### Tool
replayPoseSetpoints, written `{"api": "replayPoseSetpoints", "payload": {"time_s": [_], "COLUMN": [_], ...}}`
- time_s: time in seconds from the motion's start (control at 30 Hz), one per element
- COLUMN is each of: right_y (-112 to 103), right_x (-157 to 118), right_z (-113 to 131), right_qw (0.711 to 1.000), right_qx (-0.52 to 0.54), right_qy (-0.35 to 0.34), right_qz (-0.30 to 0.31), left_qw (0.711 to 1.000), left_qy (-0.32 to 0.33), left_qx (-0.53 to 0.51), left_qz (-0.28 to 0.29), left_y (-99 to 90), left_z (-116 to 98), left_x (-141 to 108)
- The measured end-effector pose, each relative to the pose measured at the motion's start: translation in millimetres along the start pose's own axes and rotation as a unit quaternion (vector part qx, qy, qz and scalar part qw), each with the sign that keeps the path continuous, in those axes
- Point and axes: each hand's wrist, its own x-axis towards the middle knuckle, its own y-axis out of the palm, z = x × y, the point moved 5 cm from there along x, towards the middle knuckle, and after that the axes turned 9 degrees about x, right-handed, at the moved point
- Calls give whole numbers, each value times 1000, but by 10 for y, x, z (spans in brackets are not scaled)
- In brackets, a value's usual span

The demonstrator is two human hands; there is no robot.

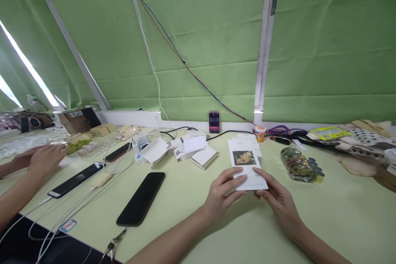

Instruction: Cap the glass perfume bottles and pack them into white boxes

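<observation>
White flower-printed card (pixel 246 161), lower end between left hand (pixel 220 192) and right hand (pixel 279 198)

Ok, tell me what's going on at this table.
A person holds a flower-printed white card or thin box, the left hand gripping one side and the right hand the other. Loose white papers or boxes lie to its left, with a black phone nearer. Another person's hand shows at far left.

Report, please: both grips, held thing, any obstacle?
Left grip, right grip: both holding white rectangular paper item with flower picture. Black rectangular phone lies left, apart, not blocking.
</observation>
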Motion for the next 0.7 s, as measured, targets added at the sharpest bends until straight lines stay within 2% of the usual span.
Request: {"api": "replayPoseSetpoints", "payload": {"time_s": [0.07, 0.13, 0.23, 0.3, 0.37, 0.47, 0.6, 0.7], "right_y": [1, 9, 18, 22, 18, -19, -77, -110], "right_x": [-5, -14, -20, -10, 9, 46, 82, 103], "right_z": [19, 41, 26, -29, -103, -207, -288, -269], "right_qw": [1000, 999, 998, 998, 998, 997, 989, 982], "right_qx": [0, -7, -35, -47, -41, -46, -121, -169], "right_qy": [-18, -41, -49, -37, -25, -15, 10, 9], "right_qz": [6, 17, 24, 31, 42, 56, 81, 78], "left_qw": [999, 989, 936, 895, 870, 872, 881, 886], "left_qy": [-31, -89, -206, -280, -328, -345, -328, -332], "left_qx": [-33, -118, -283, -347, -360, -338, -337, -318], "left_qz": [-5, -15, -27, 20, 75, 75, 50, 58], "left_y": [12, 18, 55, 142, 227, 257, 223, 201], "left_z": [19, 58, 138, 181, 228, 331, 424, 442], "left_x": [-8, 0, 27, 31, 9, -24, -14, 9]}}
